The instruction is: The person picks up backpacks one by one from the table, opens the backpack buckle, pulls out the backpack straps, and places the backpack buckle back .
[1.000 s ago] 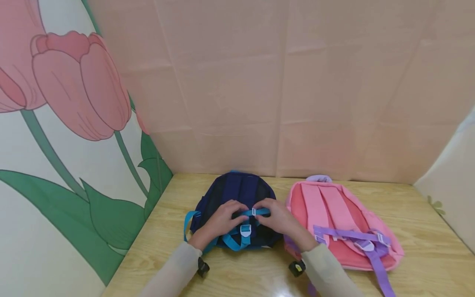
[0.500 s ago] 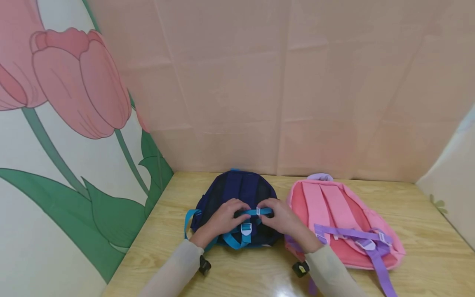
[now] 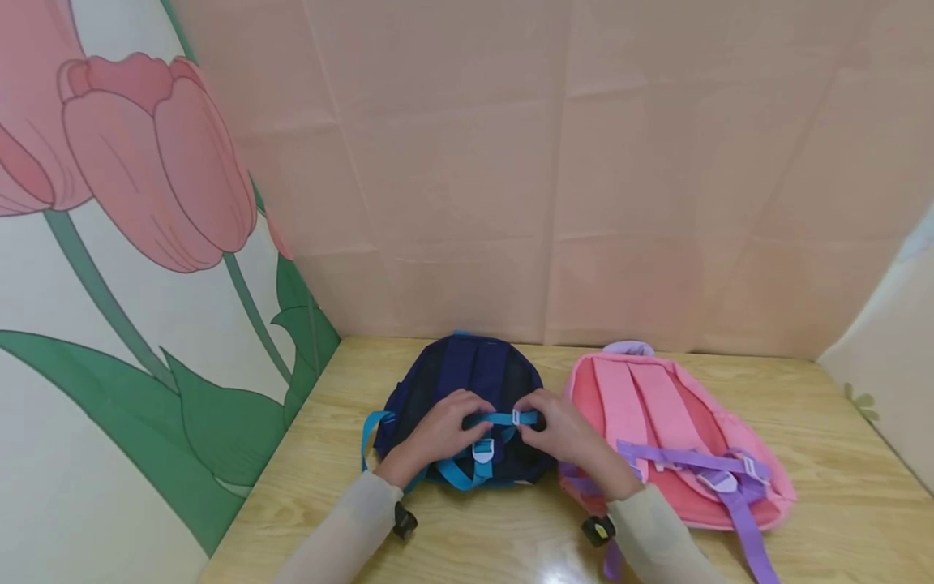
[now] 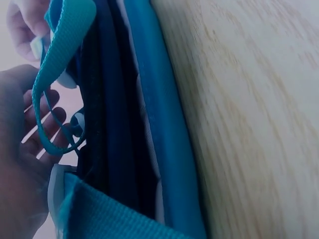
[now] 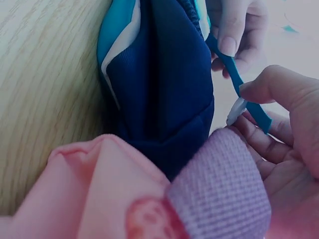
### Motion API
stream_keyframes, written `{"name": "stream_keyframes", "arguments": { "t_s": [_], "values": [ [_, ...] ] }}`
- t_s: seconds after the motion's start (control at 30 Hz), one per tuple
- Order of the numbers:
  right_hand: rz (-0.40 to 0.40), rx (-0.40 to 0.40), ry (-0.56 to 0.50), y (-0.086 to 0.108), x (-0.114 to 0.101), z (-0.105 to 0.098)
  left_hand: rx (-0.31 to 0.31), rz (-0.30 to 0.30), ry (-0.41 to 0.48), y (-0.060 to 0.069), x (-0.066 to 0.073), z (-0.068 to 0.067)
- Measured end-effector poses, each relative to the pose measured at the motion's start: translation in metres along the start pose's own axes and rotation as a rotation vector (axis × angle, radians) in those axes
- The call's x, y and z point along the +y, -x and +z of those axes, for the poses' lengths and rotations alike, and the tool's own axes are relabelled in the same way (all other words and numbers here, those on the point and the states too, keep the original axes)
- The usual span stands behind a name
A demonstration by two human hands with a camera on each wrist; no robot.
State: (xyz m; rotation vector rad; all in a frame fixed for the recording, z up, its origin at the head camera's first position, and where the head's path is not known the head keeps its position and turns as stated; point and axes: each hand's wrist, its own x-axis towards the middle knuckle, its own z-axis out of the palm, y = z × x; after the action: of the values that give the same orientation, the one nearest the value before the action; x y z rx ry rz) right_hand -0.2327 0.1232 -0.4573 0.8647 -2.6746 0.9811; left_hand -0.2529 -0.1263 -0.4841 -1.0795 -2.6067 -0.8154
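A navy backpack lies on the table with its shoulder-strap side up. My left hand pinches a blue webbing strap above the bag's lower part. At the strap's right part, my right hand pinches a small white slide buckle between thumb and fingers. The strap's short end sticks out past that buckle in the right wrist view. Just below the strap, another white buckle sits on blue webbing. Loose blue loops hang near the left hand.
To the right lies a pink backpack with purple straps, close against the navy one and partly under the right forearm. Wooden tabletop extends in front. A peach cloth backdrop stands behind, and a tulip-printed panel at the left.
My right hand has slid rightward along with the white slide buckle, away from the left hand. More blue strap shows between the two hands. The left hand has barely moved.
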Motion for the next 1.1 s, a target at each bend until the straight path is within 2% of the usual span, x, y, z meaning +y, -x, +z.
{"name": "stream_keyframes", "arguments": {
  "t_s": [0.2, 0.47, 0.67, 1.1],
  "values": [
    [-0.006, -0.016, -0.003, 0.001, 0.004, -0.003, -0.001, -0.010, -0.016, -0.001, 0.000, 0.003],
    [0.041, -0.060, 0.006, 0.006, 0.008, -0.005, -0.020, -0.013, -0.045, -0.003, 0.003, 0.002],
    [0.017, -0.047, 0.044, 0.010, 0.011, -0.005, -0.056, -0.045, -0.071, -0.002, 0.007, 0.001],
    [0.008, -0.053, 0.068, 0.014, 0.015, -0.006, -0.094, -0.047, -0.074, -0.004, 0.008, 0.004]
  ]
}}
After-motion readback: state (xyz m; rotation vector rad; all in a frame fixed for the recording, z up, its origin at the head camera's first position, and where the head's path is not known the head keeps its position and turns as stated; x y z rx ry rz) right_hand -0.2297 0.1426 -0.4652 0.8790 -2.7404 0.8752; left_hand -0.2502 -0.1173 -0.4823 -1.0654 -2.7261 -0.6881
